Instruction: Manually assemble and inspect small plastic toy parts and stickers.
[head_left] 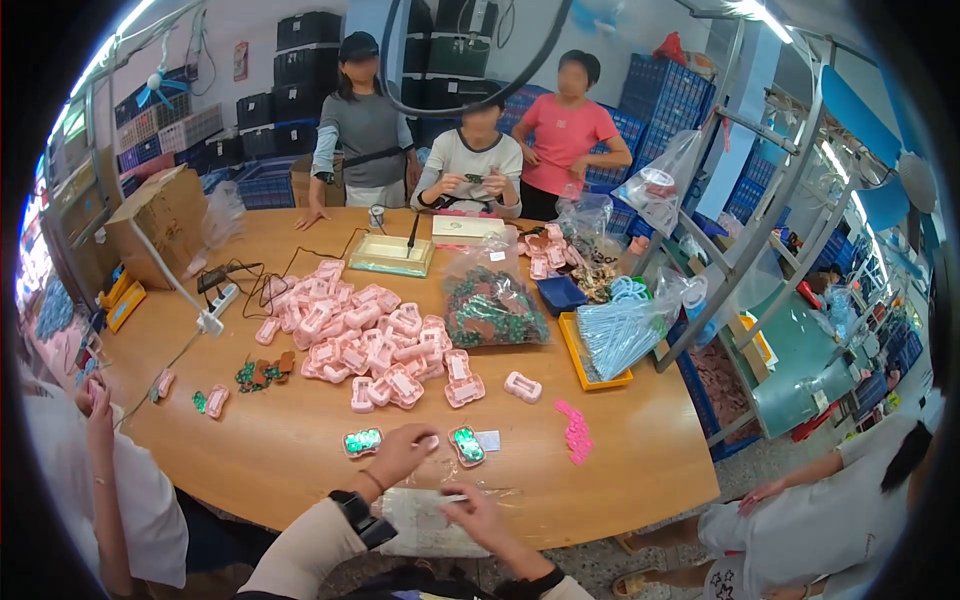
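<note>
My left hand reaches over the table between two pink plastic shells, its fingertips pinched on a small whitish piece too small to name. One shell with a green circuit board inside lies left of it; another shell, also holding a green board, lies to its right. Beside that second shell is a small pale square pad. Closer to me, my right hand is closed on a thin white strip, above a clear plastic sheet at the table edge.
A large heap of pink shells covers mid-table. Behind it stands a clear bag of green boards. Pink small parts and a yellow tray of pale-blue strips lie right. Co-workers stand or sit around the table; a metal frame rises right.
</note>
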